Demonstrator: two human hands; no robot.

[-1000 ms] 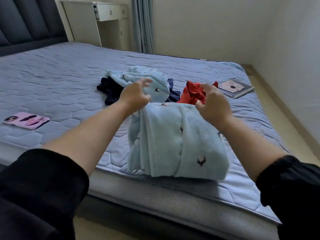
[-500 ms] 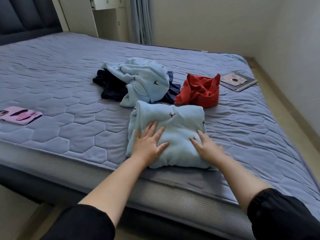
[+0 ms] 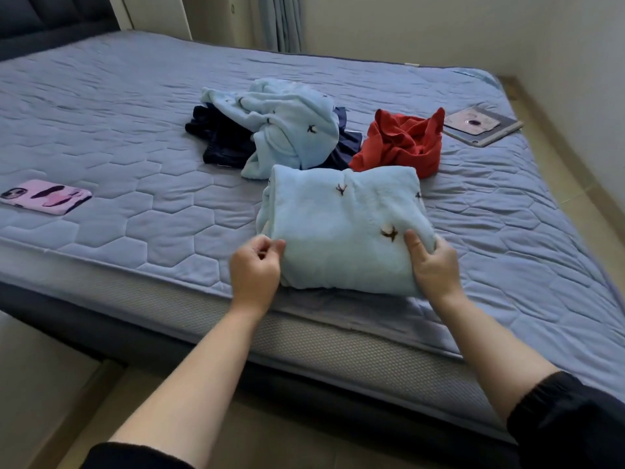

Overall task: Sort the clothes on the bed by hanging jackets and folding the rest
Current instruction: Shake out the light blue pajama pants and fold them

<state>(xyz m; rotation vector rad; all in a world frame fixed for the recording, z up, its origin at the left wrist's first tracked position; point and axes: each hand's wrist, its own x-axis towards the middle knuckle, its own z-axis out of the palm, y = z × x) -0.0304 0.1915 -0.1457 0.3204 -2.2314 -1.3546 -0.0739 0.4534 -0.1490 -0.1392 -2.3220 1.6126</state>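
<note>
Folded garment near the front edge of the bed, set between the hands. Bare quilt lies left of the left hand as far as the phone, and also right of the right hand. Just beyond the bundle: blue heap, navy garment, red garment; tablet further right. Right hand grips the near right corner, thumb on top. Left fingers curl at the near left corner; whether they pinch cloth cannot be told. The bundle is nearly square, its rounded fold toward the hands; long axis unclear.
</note>
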